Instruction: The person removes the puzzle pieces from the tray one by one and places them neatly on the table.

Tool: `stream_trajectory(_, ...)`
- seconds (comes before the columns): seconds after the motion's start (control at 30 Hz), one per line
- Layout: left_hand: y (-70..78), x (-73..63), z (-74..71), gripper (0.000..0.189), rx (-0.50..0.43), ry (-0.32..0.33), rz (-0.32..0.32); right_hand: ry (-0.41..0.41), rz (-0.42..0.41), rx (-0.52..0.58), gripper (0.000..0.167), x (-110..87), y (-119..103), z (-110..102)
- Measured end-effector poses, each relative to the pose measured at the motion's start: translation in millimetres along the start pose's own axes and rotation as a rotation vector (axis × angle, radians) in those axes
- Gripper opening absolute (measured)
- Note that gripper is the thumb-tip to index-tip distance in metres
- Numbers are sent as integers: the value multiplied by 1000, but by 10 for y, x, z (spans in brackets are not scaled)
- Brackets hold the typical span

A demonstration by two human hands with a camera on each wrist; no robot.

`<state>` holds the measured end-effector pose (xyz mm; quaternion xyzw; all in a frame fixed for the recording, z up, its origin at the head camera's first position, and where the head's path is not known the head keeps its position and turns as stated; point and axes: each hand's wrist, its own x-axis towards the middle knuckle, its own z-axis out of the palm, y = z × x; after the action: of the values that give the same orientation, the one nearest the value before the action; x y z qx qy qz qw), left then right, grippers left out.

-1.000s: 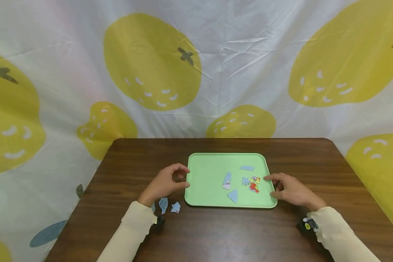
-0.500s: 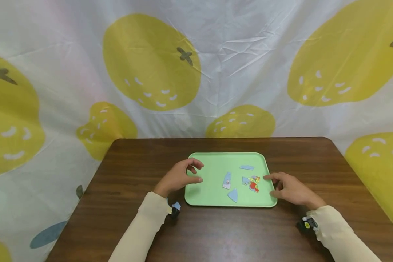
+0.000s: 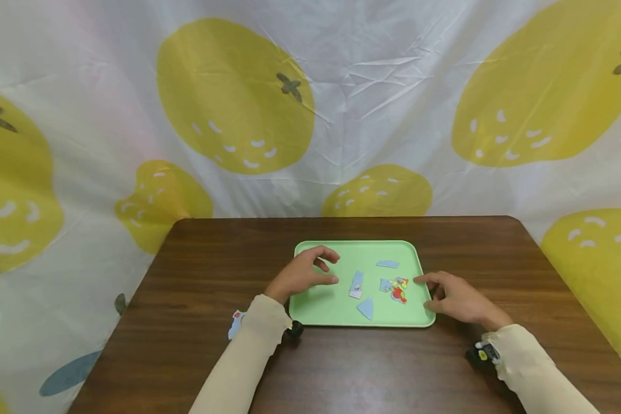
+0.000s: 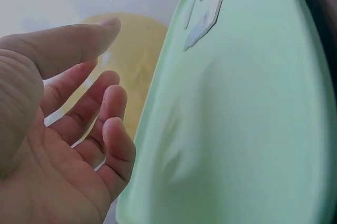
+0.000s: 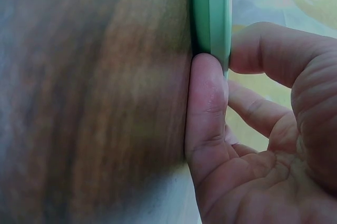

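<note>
My left hand (image 3: 306, 273) hangs over the left part of the green tray (image 3: 326, 319), thumb and fingers apart with nothing between them. Its shadow falls on the tray in the left wrist view. At the tray's right rim, my right hand (image 3: 460, 296) rests, thumb and fingertip against the edge. In the right wrist view one finger (image 5: 208, 92) lies against the tray's outer side. On the tray lie a long blue puzzle piece (image 3: 357, 284), a triangular blue piece (image 3: 365, 309), a thin blue piece (image 3: 387, 264) and a small red, yellow and blue cluster (image 3: 398, 294).
Left of the tray, blue cut-out pieces (image 3: 234, 326) lie on the brown wooden table (image 3: 362, 368), partly hidden by my left sleeve (image 3: 256, 351). Behind the table hangs a white curtain (image 3: 336, 115) printed with large yellow fruit.
My left hand has moved right, from the tray's left rim to over its inside. The right hand keeps its place at the right rim, and the pieces on the tray lie as before.
</note>
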<state>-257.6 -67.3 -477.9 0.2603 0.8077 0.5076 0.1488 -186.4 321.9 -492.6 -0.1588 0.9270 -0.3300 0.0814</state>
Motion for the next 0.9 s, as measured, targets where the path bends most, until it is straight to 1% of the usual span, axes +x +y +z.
stream_trajectory(0.3,11,246,213,53,-41,-37,-53,10,6,-11,55,-22,10,-17)
stream_trajectory(0.47,35,324,324,55,-74,-66,-98,22,-10,-3,54,-30,10,-2)
stream_trajectory(0.57,27,348,381,56,-61,-80,-128,23,-10,2,53,-34,14,8)
stream_trajectory(0.7,-23,385,423,59,-17,-79,-156,16,9,-2,54,-31,2,0)
stream_trajectory(0.8,-45,389,428,61,20,-87,-153,17,5,-4,53,-22,-15,0)
stream_trajectory(0.9,-54,391,437,63,58,-102,-137,18,-1,2,53,-24,-22,3)
